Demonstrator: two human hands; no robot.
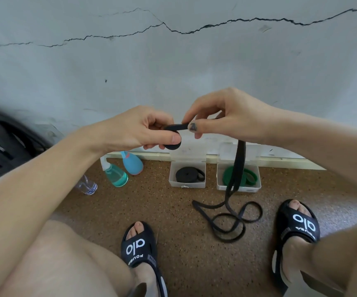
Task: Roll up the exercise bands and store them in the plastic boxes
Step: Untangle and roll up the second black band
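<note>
Head | left hand (pixel 143 129) grips coil, right hand (pixel 222 116) pinches band (pixel 236 168) | limp, light; hold near coil

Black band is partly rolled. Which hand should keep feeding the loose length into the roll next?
Right, probably. The right hand already pinches the black band where its loose length hangs to the floor. The left hand grips the started roll, so it is better left holding that.
</note>
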